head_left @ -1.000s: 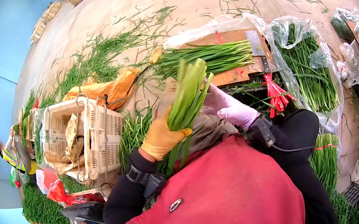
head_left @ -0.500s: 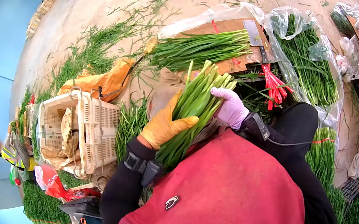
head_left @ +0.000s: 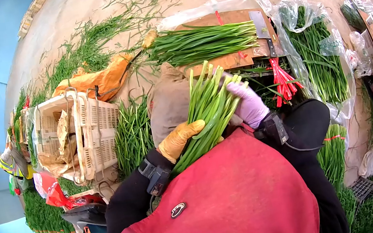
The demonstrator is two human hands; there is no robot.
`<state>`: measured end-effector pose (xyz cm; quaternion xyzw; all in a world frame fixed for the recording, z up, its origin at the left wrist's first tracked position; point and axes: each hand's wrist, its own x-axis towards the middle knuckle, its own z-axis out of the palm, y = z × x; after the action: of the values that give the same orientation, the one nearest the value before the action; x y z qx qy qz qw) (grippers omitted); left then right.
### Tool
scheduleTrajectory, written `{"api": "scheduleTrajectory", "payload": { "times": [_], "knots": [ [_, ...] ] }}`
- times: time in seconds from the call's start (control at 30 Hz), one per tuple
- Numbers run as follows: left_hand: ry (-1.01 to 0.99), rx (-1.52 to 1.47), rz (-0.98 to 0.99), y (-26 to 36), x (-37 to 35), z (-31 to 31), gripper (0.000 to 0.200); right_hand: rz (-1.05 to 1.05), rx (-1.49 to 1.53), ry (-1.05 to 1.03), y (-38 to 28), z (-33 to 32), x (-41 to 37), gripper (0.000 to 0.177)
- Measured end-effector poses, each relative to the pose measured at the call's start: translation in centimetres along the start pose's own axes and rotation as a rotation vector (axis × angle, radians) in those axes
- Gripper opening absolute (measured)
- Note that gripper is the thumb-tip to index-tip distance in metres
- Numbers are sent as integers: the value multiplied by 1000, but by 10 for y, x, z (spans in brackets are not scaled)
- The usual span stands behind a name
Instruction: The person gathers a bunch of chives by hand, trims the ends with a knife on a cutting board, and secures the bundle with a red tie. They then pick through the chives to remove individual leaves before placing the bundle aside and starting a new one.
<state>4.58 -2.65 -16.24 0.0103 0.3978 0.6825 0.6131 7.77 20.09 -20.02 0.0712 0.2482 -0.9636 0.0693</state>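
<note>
My left hand [head_left: 179,140], in a yellow-orange glove, is wrapped round a loose bunch of garlic chives [head_left: 212,107] over my lap. The pale stem ends point up and away from me, and the green leaves run down towards my red apron [head_left: 230,198]. At the right side of the bunch is my right hand [head_left: 249,104] in a lilac glove, close by the stem ends. Its fingertips are smeared by motion, so I cannot tell whether they grip any stems.
Ahead, more chives [head_left: 204,43] lie on a board beside a cleaver [head_left: 260,25]. Red ties [head_left: 284,81] hang at its near edge. A plastic-lined pile [head_left: 317,60] stands right; a white crate [head_left: 100,131] and orange sack [head_left: 97,82] are left. A person [head_left: 12,163] is far left.
The bunch has turned more upright in my left hand, which has shifted slightly down. My right hand has moved a little right, its fingertips now blurred. The view has shifted slightly.
</note>
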Motion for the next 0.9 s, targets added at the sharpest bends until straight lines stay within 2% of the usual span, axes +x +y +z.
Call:
{"api": "scheduleTrajectory", "payload": {
  "times": [0.03, 0.1, 0.13, 0.17, 0.23, 0.27, 0.3, 0.37, 0.57, 0.77, 0.9],
  "knots": [
    [-1, -31, 21, -5, 0, -2, 56, -102, -161, 31, -8, -9, 3, 65],
    [27, -58, 59, -11, 1, -1, 55, -244, -430, 98, -32, -19, 8, 63],
    [53, -51, 76, -12, 1, 2, 56, -320, -573, 181, -43, -11, 5, 52],
    [78, -42, 91, -12, 2, 4, 56, -453, -767, 156, -51, -6, 6, 39],
    [121, -25, 111, -12, 4, 6, 55, -818, -1541, -36, -72, 23, -2, 26],
    [142, -16, 119, -12, 5, 7, 54, -802, -1723, -111, -79, 42, -6, 19],
    [141, -37, 119, -15, 5, 6, 53, -829, -1818, -233, -76, 46, -5, 20],
    [137, -78, 119, -20, 7, 2, 52, -725, -1954, -340, -66, 47, -3, 22],
    [228, 70, 128, -19, -1, 9, 50, -618, -2199, -352, -52, 51, 1, 17],
    [264, 6, 145, -24, 0, 11, 48, -450, -2380, -402, -53, 54, 5, 12],
    [283, 26, 153, -25, 1, 14, 46, -382, -2357, -440, -54, 51, 5, 9]
  ]
}}
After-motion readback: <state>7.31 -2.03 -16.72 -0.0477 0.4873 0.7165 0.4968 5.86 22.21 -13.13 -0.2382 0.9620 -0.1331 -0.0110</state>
